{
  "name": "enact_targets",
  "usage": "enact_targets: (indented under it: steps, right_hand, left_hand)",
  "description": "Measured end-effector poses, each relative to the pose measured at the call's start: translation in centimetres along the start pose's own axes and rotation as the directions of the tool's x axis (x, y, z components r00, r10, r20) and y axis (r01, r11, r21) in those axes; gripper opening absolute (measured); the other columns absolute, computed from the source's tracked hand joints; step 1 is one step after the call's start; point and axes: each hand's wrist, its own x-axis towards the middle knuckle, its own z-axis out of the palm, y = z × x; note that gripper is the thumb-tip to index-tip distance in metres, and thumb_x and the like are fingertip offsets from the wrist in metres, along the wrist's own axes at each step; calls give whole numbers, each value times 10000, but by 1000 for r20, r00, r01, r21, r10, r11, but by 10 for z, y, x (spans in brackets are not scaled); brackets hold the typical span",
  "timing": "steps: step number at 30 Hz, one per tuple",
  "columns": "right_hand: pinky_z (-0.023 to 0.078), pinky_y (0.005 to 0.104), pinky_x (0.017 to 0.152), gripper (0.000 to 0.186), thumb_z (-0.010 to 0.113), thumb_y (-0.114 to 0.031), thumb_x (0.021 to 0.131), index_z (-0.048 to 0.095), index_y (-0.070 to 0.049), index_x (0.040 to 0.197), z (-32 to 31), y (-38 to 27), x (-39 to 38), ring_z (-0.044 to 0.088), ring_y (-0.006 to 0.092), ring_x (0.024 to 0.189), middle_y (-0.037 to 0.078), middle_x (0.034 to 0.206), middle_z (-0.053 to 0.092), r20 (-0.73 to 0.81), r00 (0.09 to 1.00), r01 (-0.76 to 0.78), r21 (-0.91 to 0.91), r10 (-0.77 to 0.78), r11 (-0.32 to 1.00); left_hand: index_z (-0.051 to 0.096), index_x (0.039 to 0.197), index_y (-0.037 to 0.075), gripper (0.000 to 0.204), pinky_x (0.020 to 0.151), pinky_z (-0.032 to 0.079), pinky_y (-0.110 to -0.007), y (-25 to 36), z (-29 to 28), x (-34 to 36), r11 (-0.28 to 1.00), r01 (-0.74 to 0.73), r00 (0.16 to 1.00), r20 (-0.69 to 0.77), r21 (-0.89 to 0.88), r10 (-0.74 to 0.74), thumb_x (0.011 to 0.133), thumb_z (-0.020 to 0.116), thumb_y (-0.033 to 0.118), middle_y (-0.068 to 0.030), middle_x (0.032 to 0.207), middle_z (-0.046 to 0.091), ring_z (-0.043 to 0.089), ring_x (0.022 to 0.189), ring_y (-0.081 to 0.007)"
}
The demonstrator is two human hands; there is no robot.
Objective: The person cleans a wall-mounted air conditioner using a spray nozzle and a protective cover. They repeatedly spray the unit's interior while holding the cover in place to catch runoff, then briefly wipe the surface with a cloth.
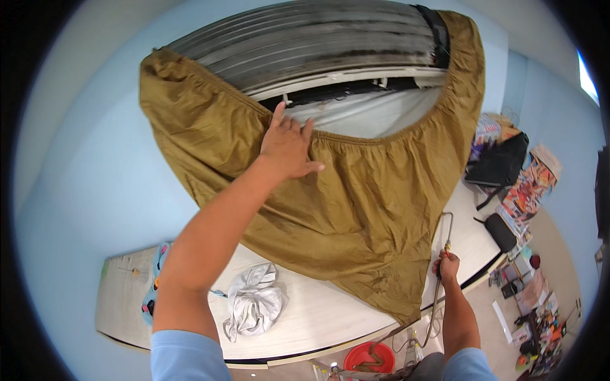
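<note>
Your left hand (287,147) lies spread flat on the brown cleaning cover (356,203) hung under the wall air conditioner (318,44); your right hand (448,267) grips a spray wand (446,235) beside its drooping tip.

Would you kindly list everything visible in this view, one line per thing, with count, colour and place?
Air conditioner unit: one, grey fins with a white base, on the wall at top.
Cover bag: one, olive-brown, elastic-edged, hung around the unit and sagging below it.
Cabinet top: one, pale wood, beneath the bag.
Crumpled cloth: one, silver-grey, on the cabinet top.
Spray wand: one, thin metal with a hose, at lower right.
Bucket: one, red, on the floor below.
Black bag: one, right side among coloured boxes.
Left hand: pressed flat on the bag's elastic rim.
Right hand: gripping the spray wand.
</note>
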Motion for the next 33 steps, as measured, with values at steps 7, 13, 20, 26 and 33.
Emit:
enact_targets:
  steps: [7,13,20,26,33]
  right_hand:
    - [408,348,348,308,606,-292,1001,542,-19,872,-3,14,11,511,205,378,88,560,529,-40,999,18,-11,-18,1000]
    - [398,356,359,300,599,-294,981,515,-51,827,-19,29,33,481,204,388,69,561,499,-44,999,29,52,-27,998]
    - [379,328,365,305,549,-251,994,469,-83,753,-23,19,32,477,171,403,34,561,480,-41,994,97,-85,-101,992]
    - [412,325,406,323,535,-282,953,508,-77,705,1,12,19,508,171,438,39,562,514,-128,982,91,-308,-136,947]
    - [423,333,408,381,543,-310,949,492,-79,651,-12,22,23,530,181,437,50,540,522,-188,959,115,-425,-211,898]
  left_hand:
    - [521,1365,-80,1079,1187,214,-462,-67,-15,-124,999,2,787,616,35,-23,722,676,773,-164,1035,715,675,1046,-300]
    - [792,861,56,652,1075,337,-412,-116,-47,-217,985,91,792,590,144,-160,661,763,676,-164,1221,617,511,1219,-278]
    - [811,808,187,400,1264,10,-552,-171,14,-230,964,-245,952,215,102,219,723,754,574,-63,1617,347,222,1527,-239]
    - [586,1345,116,810,1220,128,-509,-184,51,-208,994,-5,943,332,111,-32,762,728,660,-42,1313,602,423,1368,-232]
    - [760,1044,79,668,1213,196,-476,-200,65,-230,997,16,991,132,80,-26,740,729,673,-47,1178,616,480,1254,-223]
